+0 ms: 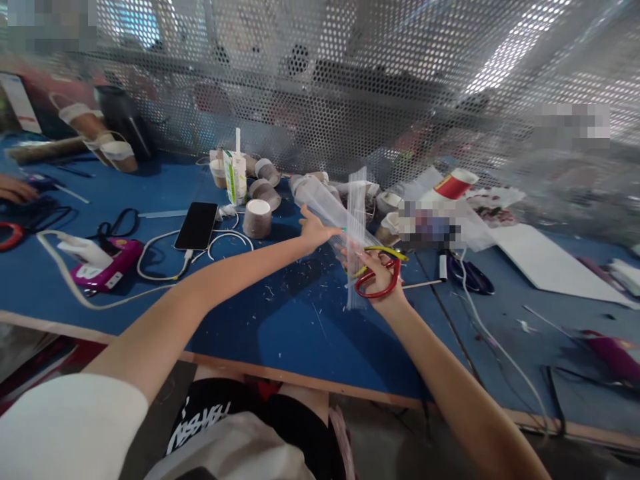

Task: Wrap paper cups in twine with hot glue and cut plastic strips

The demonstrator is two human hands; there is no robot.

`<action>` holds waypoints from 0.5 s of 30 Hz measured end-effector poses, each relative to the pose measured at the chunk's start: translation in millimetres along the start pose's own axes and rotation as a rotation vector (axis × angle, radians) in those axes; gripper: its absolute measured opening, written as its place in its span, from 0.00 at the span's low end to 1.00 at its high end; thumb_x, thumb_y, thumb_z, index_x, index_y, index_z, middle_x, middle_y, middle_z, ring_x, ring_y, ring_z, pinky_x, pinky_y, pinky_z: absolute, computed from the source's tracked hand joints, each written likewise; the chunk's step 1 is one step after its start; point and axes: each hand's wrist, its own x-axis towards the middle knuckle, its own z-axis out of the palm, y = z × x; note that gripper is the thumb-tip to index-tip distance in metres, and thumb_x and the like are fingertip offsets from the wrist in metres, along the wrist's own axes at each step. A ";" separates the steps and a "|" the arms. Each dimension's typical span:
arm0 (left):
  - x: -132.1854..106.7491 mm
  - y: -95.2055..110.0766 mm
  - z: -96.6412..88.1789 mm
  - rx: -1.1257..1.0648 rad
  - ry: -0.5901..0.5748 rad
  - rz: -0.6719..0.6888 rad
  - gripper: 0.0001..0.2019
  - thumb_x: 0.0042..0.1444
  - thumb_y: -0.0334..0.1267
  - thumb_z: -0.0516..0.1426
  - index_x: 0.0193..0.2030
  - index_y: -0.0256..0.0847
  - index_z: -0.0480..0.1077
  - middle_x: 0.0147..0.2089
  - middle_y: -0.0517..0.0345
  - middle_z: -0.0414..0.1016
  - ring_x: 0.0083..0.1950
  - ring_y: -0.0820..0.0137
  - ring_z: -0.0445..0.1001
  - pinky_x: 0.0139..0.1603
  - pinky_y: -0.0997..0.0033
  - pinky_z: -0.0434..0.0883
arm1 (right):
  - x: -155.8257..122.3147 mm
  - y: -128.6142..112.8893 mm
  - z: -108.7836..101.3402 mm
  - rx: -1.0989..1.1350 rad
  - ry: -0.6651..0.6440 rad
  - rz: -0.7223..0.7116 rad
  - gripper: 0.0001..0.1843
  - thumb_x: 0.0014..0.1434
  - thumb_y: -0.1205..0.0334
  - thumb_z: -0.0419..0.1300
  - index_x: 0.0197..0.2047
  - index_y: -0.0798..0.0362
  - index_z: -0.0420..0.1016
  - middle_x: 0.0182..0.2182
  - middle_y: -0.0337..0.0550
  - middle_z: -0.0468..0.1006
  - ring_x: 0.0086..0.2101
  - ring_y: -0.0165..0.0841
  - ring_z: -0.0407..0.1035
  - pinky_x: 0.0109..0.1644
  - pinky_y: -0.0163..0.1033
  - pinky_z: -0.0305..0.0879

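My left hand [317,231] is closed at the edge of a long clear plastic sleeve [327,207], its thumb pointing right; some fingers are hidden behind the plastic. The sleeve slants across the table's middle. My right hand [385,277] is closed around a bundle of thin clear plastic strips [356,217] standing roughly upright. Red-handled scissors [377,288] hang in the same hand, their loops around or against the fingers. A yellow-handled tool [387,251] lies across the right fingers; whether it is gripped I cannot tell. Both hands are just above the blue table [300,327].
Several thread spools [257,220] and a drink carton [235,177] stand behind. At left are a phone [197,227] with a white cable, a purple device [107,267] and another person's hand [17,189]. A white board [555,263] lies right. A perforated metal screen [300,87] rises behind.
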 end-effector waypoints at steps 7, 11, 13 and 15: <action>-4.4 15.7 17.1 0.079 0.107 0.013 0.48 0.49 0.28 0.60 0.68 0.43 0.33 0.63 0.36 0.54 0.59 0.52 0.67 0.56 0.58 0.66 | 1.0 1.7 -0.3 0.052 0.065 -0.032 0.26 0.27 0.64 0.76 0.17 0.51 0.59 0.31 0.39 0.83 0.30 0.39 0.78 0.30 0.40 0.76; -5.3 25.5 -2.6 0.052 0.149 0.227 0.41 0.50 0.25 0.57 0.67 0.45 0.40 0.61 0.43 0.58 0.56 0.61 0.69 0.54 0.64 0.68 | -0.5 -0.7 1.2 0.076 0.032 -0.087 0.23 0.31 0.66 0.74 0.17 0.51 0.59 0.33 0.39 0.83 0.32 0.40 0.78 0.32 0.41 0.77; 4.8 39.0 -17.4 0.038 0.212 0.361 0.37 0.49 0.24 0.57 0.64 0.42 0.47 0.60 0.45 0.60 0.58 0.62 0.66 0.56 0.65 0.66 | -2.3 -2.3 2.4 0.082 0.024 -0.115 0.22 0.34 0.66 0.73 0.18 0.51 0.59 0.35 0.39 0.83 0.33 0.39 0.78 0.32 0.41 0.77; 23.2 59.4 -33.6 0.000 0.278 0.356 0.34 0.49 0.25 0.57 0.62 0.38 0.50 0.60 0.42 0.60 0.58 0.61 0.66 0.55 0.66 0.67 | -4.0 -3.0 3.2 0.076 0.023 -0.132 0.22 0.35 0.66 0.72 0.19 0.51 0.59 0.35 0.38 0.83 0.31 0.38 0.78 0.30 0.40 0.77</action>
